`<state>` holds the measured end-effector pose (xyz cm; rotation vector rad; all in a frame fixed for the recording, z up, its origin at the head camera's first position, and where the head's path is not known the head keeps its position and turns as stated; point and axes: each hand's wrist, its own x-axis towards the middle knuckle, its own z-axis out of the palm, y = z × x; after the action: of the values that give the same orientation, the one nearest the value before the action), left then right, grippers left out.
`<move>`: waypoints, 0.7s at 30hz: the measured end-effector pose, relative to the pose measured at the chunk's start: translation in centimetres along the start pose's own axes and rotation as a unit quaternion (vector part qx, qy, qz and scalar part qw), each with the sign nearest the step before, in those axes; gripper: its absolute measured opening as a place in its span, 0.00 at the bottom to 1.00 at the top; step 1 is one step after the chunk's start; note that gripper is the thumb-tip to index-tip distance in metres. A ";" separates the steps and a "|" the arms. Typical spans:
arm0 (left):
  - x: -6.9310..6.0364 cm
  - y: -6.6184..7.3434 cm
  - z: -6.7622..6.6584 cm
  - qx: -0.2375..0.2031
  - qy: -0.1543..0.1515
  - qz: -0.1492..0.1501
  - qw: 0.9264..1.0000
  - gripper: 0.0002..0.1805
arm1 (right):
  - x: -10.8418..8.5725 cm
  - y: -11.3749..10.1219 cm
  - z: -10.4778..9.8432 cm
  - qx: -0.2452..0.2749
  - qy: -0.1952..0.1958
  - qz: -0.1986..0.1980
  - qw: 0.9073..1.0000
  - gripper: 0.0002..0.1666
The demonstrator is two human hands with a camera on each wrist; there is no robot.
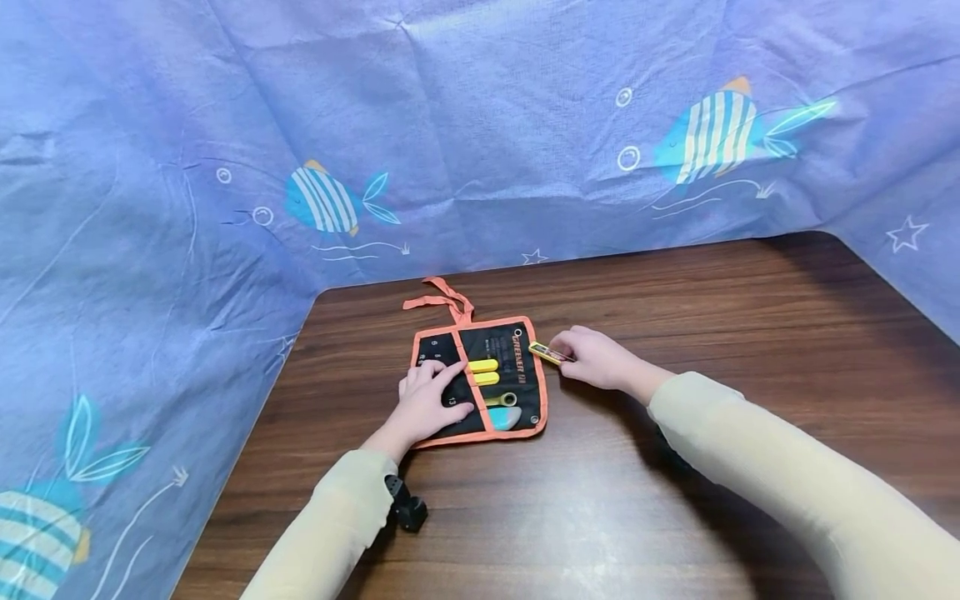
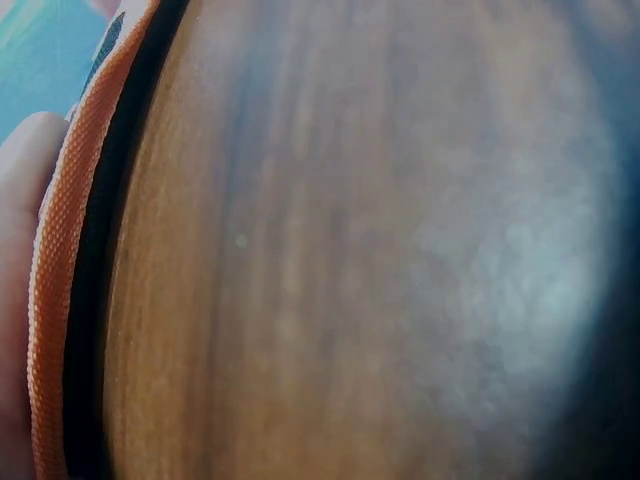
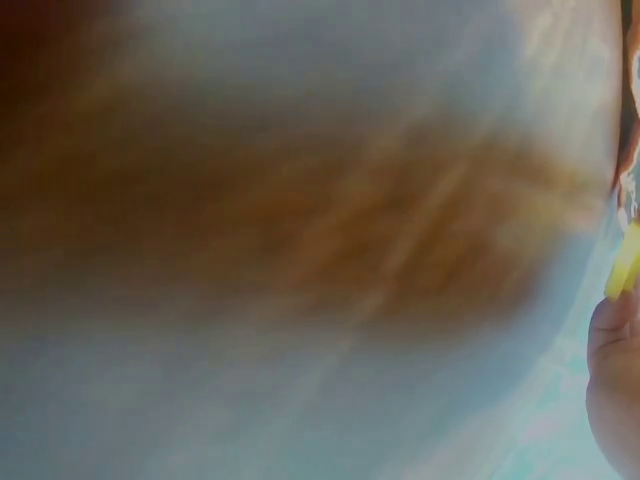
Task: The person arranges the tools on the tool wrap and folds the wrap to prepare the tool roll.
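Observation:
A black fabric tool pouch with orange trim (image 1: 544, 400) lies unrolled on the table. My left hand (image 1: 426, 402) rests on its left part, fingers spread across the pockets. To the right, my right hand (image 1: 596, 360) pinches a slim yellow tool with a dark middle (image 1: 543, 352), its tip over the pouch's right edge; its kind is unclear. Out of the pockets stick two yellow ends (image 1: 482, 366), a ring spanner head (image 1: 508, 400) and a turquoise-and-grey end (image 1: 505, 417). The right wrist view catches the yellow tool (image 3: 625, 262) at a fingertip.
Orange tie straps (image 1: 442, 300) trail from the pouch's far side. The brown wooden table (image 1: 712, 308) meets a blue fish-patterned cloth (image 1: 480, 125) at the back and left. A black device (image 1: 405, 504) is strapped at the left wrist.

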<state>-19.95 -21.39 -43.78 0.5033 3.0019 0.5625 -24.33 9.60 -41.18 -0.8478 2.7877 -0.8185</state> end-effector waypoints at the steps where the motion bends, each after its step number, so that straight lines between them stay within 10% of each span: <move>1: 0.0 0.0 0.0 0.006 0.000 -0.001 1.000 0.38 | 0.3 -0.1 0.0 0.000 0.000 -0.002 1.000 0.19; 11: 0.7 -0.2 -1.4 0.045 0.000 0.016 0.999 0.39 | 2.9 -1.8 0.3 -0.018 -0.015 -0.021 1.000 0.17; 21: 1.9 -0.4 -0.9 0.032 -0.020 -0.028 0.999 0.42 | 5.0 -3.1 1.3 -0.033 -0.049 -0.040 0.997 0.18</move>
<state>-21.93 -21.41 -43.09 0.4281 2.9928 0.4483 -26.68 4.09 -40.46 -0.9884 2.7248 -0.6799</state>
